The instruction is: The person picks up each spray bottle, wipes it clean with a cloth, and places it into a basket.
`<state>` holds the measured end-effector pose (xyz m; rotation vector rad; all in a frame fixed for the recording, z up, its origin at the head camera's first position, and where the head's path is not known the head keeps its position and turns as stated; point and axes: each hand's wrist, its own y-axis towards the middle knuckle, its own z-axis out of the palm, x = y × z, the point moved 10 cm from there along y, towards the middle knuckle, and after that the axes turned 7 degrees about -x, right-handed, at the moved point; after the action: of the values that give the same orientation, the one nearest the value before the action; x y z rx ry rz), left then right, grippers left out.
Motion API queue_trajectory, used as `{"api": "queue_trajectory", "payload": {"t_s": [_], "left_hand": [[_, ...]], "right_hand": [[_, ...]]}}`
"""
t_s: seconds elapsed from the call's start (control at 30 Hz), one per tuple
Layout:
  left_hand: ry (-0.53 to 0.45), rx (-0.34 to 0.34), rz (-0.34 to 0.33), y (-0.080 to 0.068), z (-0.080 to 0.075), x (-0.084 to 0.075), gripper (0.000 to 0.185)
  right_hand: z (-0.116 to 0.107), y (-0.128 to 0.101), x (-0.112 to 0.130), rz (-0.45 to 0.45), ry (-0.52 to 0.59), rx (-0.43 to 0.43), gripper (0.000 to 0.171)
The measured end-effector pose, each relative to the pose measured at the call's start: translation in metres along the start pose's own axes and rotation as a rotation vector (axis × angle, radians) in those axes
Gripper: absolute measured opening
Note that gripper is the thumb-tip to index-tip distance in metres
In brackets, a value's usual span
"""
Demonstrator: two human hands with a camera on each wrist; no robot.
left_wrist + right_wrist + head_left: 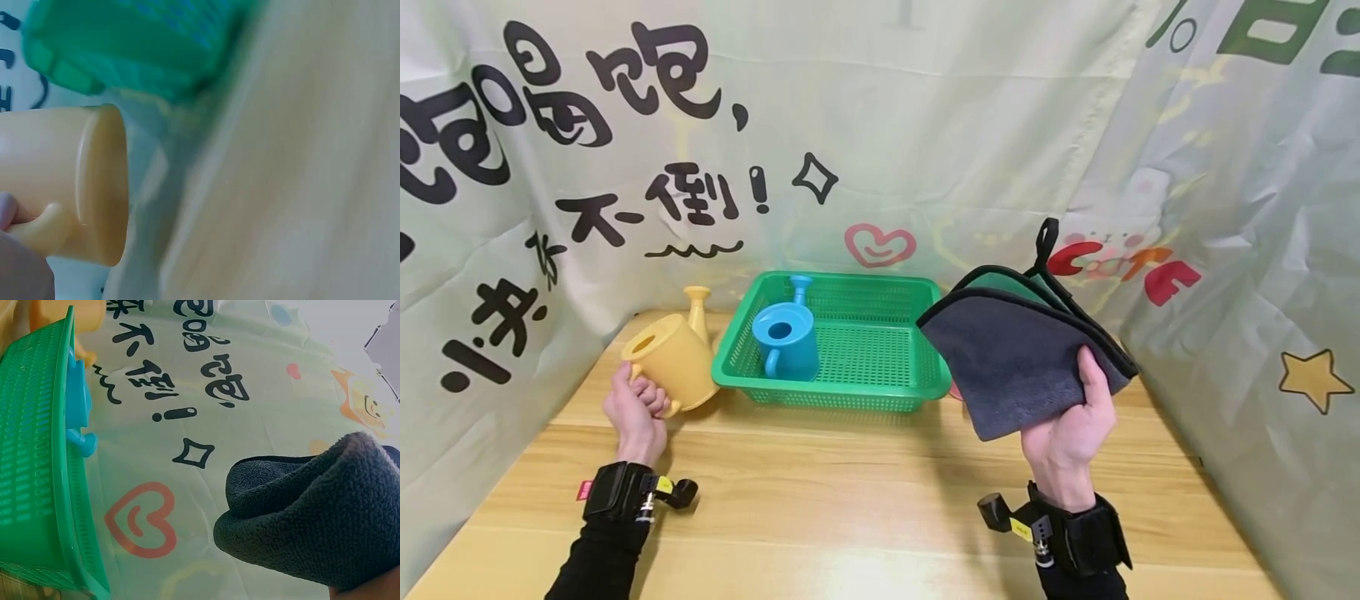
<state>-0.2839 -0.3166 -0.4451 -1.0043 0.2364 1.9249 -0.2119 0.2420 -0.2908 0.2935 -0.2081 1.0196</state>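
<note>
My left hand (637, 410) grips the handle of a yellow watering can (679, 360), left of the green basket (838, 388). The can is tilted, and in the left wrist view its base (114, 187) appears clear of the table. Inside the basket, on its left side, stands a blue watering can (796, 342). On the right, my right hand (1070, 423) holds up a folded dark grey cloth (1022, 350) with black edging, a hanging loop and a green inner face. The thumb lies across the cloth's front; the other fingers are hidden behind it.
A light wooden table (850, 492) lies under everything. Printed fabric walls (962, 150) rise at the back and both sides. Part of a red item (955, 392) peeks out between the basket and the cloth. A camera is strapped to each wrist.
</note>
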Motion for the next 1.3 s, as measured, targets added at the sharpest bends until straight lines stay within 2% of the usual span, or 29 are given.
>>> {"api": "queue_trajectory", "payload": {"t_s": [0.13,0.2,0.3,0.47,0.57,0.63,0.77,0.9,1.03,1.3], "left_hand": [[-0.264,0.143,-0.127,-0.013,0.019,0.002,0.056],[-0.366,0.202,-0.169,-0.019,0.026,0.000,0.055],[-0.443,0.253,-0.171,-0.024,0.031,-0.008,0.055],[-0.465,0.329,-0.106,-0.033,0.040,-0.025,0.054],[-0.515,0.419,-0.089,-0.044,0.051,-0.033,0.053],[-0.567,0.503,-0.107,-0.053,0.061,-0.037,0.052],[-0.633,0.648,-0.191,-0.076,0.082,-0.040,0.051],[-0.640,0.734,-0.244,-0.099,0.100,-0.037,0.050],[-0.622,0.815,-0.254,-0.122,0.120,-0.031,0.052],[-0.564,0.927,-0.294,-0.167,0.152,-0.009,0.051]], "right_hand": [[0.001,0.001,0.000,-0.007,-0.017,0.017,0.018],[0.001,0.001,-0.001,-0.006,-0.013,0.024,0.018],[0.001,0.001,0.000,-0.021,-0.048,0.025,0.017],[0.001,0.001,0.000,-0.008,-0.008,0.011,0.018],[0.001,0.001,0.000,-0.004,-0.009,0.002,0.017],[0.000,0.001,-0.001,-0.004,-0.009,-0.003,0.017],[0.001,0.000,0.000,-0.015,-0.012,0.001,0.017],[0.000,0.000,-0.001,-0.012,-0.001,-0.001,0.019],[0.001,0.000,-0.002,0.000,0.007,0.005,0.019],[0.000,-0.001,-0.003,0.015,0.017,-0.010,0.018]]}}
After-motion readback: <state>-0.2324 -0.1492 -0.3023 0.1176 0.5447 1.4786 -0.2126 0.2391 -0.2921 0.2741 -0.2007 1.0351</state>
